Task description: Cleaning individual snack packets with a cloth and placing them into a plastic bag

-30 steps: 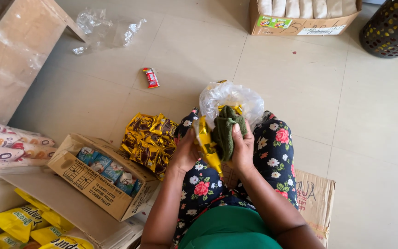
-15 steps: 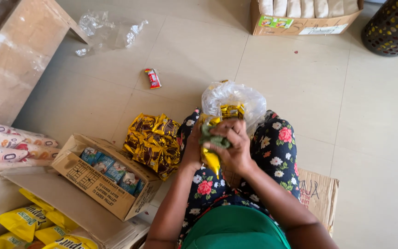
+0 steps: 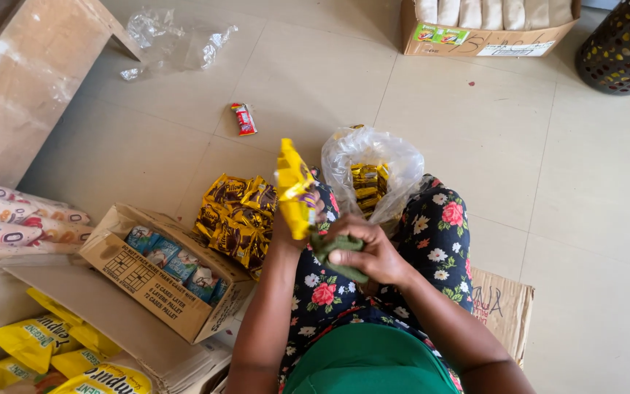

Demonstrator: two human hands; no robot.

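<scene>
My left hand (image 3: 302,213) holds up a stack of yellow snack packets (image 3: 292,188) above my lap. My right hand (image 3: 366,252) is closed around a dark green cloth (image 3: 327,246), pressed against the bottom of the packets. Just beyond the hands a clear plastic bag (image 3: 370,159) rests on my knees with more yellow packets (image 3: 365,183) inside. A pile of brown and gold packets (image 3: 236,217) lies on the floor to the left of my left arm.
An open cardboard box (image 3: 156,270) of blue packets sits at left, with yellow bags (image 3: 36,343) below it. A small red packet (image 3: 243,118) and crumpled clear plastic (image 3: 172,41) lie on the tiles. A carton (image 3: 488,28) and dark perforated bin (image 3: 623,45) stand far right.
My left hand has lifted the yellow packets up and to the left, away from the bag. My right hand has slid the green cloth down to their lower end.
</scene>
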